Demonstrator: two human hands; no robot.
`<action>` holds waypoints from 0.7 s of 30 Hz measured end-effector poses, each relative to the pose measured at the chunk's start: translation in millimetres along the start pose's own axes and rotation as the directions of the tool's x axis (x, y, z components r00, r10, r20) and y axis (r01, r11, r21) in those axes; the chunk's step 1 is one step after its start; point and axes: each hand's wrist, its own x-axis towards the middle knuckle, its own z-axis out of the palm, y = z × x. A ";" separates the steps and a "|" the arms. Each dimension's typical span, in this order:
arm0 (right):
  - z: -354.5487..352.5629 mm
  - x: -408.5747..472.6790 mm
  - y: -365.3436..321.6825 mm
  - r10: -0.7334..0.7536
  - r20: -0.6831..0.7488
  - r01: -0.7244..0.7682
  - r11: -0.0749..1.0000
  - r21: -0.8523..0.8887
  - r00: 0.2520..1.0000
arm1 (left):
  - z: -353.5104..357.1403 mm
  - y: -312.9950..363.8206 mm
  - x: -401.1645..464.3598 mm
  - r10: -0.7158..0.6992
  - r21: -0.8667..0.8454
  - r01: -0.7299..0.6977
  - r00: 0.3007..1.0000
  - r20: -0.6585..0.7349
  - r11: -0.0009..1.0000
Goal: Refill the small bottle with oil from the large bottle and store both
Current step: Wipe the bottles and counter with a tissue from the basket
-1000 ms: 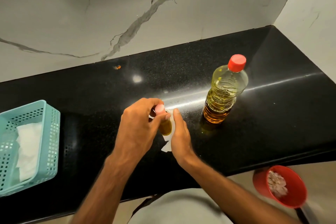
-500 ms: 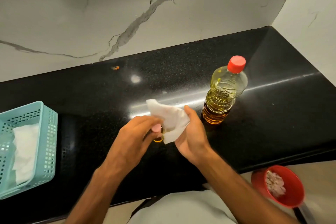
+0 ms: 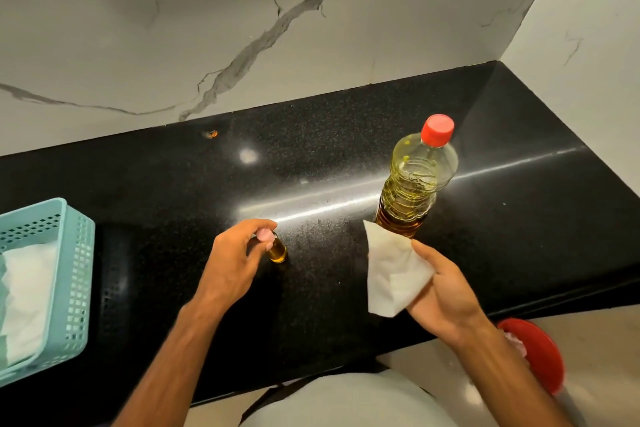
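A small glass bottle (image 3: pixel 278 251) with a pink cap and amber oil stands on the black counter (image 3: pixel 346 163). My left hand (image 3: pixel 235 258) grips it at the cap. To the right stands the large plastic oil bottle (image 3: pixel 414 184), upright, red cap on, about a third full. My right hand (image 3: pixel 440 291) holds a white paper tissue (image 3: pixel 389 272) just in front of the large bottle's base, apart from the small bottle.
A teal plastic basket (image 3: pixel 78 270) with white tissues in it sits at the counter's left end. A red bin (image 3: pixel 540 354) with crumpled paper stands on the floor below the right edge. Marble walls close off the back and right.
The tissue was wrapped around the small bottle between both hands. My right hand has pulled it away to the right, and my left hand has shifted the small bottle slightly left on the counter.
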 end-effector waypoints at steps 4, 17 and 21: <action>-29.4 -13.7 -14.2 -0.013 -0.099 0.010 1.000 -0.029 0.995 | 2.1 0.6 4.1 -0.005 -0.007 0.005 1.000 0.020 1.000; -32.7 5.7 -112.5 -0.460 -0.242 0.438 0.888 -0.141 0.854 | 22.5 182.3 42.6 0.325 -0.103 -0.323 0.946 0.002 0.941; 9.6 26.7 -141.4 -0.650 0.066 0.561 0.595 -0.576 0.757 | 54.2 237.4 62.5 0.330 -0.015 -0.333 0.939 -0.100 0.943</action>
